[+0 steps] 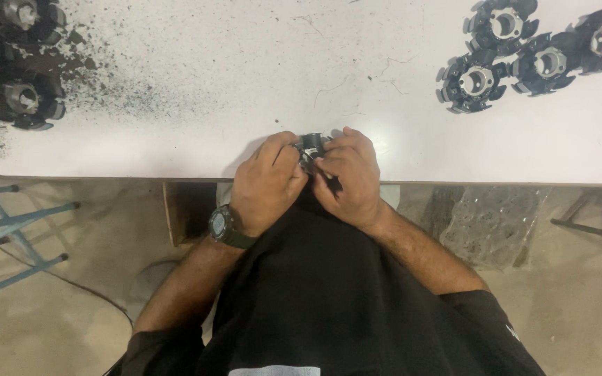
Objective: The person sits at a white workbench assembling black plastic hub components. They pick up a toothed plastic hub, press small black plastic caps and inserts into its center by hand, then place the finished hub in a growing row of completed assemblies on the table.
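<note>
Far left of the white surface (175, 139): three dark finned rotor parts (22, 101) sitting in scattered black dust (106, 83). Near edge, centre: left hand (267, 182), dark wristwatch (226, 226) on its wrist, closed around a small black round part (313, 144). Right hand (350, 177) closed on the same part from the other side; both hands touch, part held just over the surface edge. Far right: four black finned parts (517, 49) clustered together.
</note>
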The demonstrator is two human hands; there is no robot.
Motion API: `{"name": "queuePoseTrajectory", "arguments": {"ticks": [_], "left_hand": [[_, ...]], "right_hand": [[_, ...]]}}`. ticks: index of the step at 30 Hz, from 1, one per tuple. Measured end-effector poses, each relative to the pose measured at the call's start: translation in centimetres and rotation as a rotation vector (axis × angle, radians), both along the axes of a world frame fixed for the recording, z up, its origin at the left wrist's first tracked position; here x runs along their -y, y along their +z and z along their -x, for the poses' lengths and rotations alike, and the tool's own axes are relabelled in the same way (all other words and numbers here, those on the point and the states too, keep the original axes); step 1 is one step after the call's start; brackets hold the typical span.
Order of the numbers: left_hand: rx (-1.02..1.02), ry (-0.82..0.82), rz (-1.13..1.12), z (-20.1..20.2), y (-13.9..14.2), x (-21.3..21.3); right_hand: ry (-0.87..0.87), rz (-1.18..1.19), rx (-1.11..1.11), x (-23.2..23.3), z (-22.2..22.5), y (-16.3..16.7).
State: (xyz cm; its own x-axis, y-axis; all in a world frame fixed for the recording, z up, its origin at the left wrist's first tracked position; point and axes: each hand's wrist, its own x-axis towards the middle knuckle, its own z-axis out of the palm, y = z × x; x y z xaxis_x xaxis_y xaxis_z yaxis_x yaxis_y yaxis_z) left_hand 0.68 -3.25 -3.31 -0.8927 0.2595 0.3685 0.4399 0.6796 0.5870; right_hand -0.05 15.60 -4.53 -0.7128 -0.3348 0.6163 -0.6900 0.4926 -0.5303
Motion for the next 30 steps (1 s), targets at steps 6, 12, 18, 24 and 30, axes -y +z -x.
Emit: {"name": "queuePoseTrajectory", "arguments": {"ticks": [6, 12, 18, 24, 30], "left_hand": [[-0.015, 0.029, -0.01, -0.1, -0.6, -0.1], [0.049, 0.021, -0.101, 0.1, 0.2, 2.3], [-0.5, 0.685, 0.264, 3.3, 1.1, 19.3], [0.176, 0.776, 0.312, 6.0, -1.4, 26.6], [0.289, 0.478, 0.275, 3.8, 0.3, 14.9]], "right_hand": [[-0.011, -0.039, 0.014, 0.4, 0.1, 0.3], [-0.059, -0.148, 0.041, -0.7, 0.3, 0.5], [-0.27, -0.294, 0.029, -8.5, 2.8, 1.8], [-0.354, -0.363, 0.019, -13.5, 5.0, 1.3], [-0.306, -0.311, 0.016, -14.4, 6.4, 1.1]]}}
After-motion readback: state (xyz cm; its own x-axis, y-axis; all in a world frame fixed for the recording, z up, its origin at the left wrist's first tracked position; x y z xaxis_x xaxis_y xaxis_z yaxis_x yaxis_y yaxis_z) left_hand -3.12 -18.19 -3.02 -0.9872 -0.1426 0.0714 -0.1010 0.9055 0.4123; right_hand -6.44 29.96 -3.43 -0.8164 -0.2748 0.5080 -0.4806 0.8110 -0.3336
